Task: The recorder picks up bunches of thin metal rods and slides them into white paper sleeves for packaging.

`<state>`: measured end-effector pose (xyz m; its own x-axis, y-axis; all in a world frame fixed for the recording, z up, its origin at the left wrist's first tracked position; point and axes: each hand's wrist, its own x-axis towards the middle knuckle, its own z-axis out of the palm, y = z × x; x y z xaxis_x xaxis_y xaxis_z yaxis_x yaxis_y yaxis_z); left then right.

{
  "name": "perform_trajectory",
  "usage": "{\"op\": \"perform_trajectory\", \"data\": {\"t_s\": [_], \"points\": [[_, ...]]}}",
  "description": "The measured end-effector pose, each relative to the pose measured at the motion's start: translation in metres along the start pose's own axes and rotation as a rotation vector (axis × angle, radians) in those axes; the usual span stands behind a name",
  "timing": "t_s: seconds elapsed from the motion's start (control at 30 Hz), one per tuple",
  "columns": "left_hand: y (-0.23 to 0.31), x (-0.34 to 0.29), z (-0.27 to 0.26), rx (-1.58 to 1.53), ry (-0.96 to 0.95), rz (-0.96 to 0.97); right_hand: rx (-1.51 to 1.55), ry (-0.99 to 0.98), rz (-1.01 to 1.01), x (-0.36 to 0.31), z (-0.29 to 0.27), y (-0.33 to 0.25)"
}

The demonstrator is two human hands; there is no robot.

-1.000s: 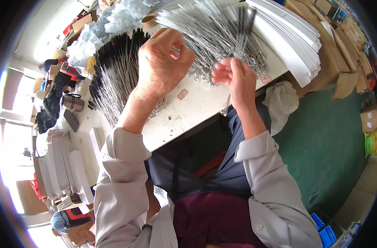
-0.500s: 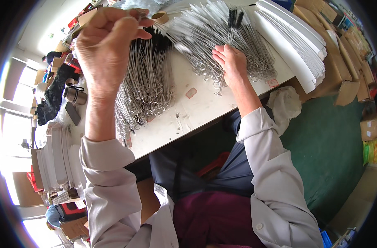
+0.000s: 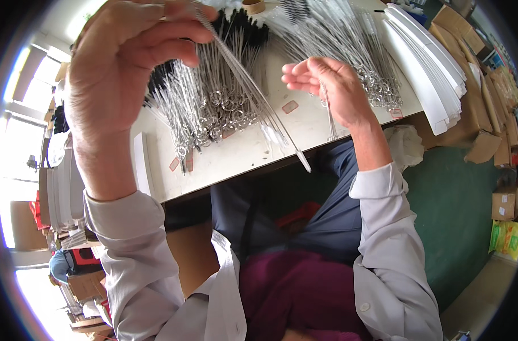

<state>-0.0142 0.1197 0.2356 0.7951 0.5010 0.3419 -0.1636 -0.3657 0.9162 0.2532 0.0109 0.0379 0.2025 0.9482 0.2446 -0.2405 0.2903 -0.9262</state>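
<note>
Apparently at a handling step, with brushes in both hands. Pinching white-tipped brushes [image 3: 249, 81] in curled left hand [image 3: 111, 62], aslant over table [image 3: 213, 166], apparently past its edge. Holding black brushes [image 3: 296, 11] in half-curled right hand [image 3: 338, 88], near wire pile [image 3: 364, 57]. Judged to call for steady grip, clear of loops. Unable to see into box [image 3: 503, 206] or bag [image 3: 404, 146].
</note>
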Motion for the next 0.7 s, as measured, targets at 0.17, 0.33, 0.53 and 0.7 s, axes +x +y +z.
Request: {"op": "perform_trajectory", "data": {"t_s": [0.17, 0.33, 0.53, 0.7], "points": [[-0.022, -0.017, 0.012, -0.015, 0.005, -0.058, 0.229, -0.275, 0.119, -0.024, 0.057, 0.007], [-0.042, -0.04, -0.001, 0.009, 0.16, -0.19, 0.273, -0.355, 0.337, -0.056, 0.08, 0.021], [-0.072, -0.076, -0.001, 0.182, 0.177, -0.188, 0.285, -0.353, 0.459, -0.076, 0.091, 0.047], [-0.096, -0.101, -0.006, 0.259, 0.233, -0.25, 0.13, -0.319, 0.513, -0.09, 0.096, 0.058]]}}
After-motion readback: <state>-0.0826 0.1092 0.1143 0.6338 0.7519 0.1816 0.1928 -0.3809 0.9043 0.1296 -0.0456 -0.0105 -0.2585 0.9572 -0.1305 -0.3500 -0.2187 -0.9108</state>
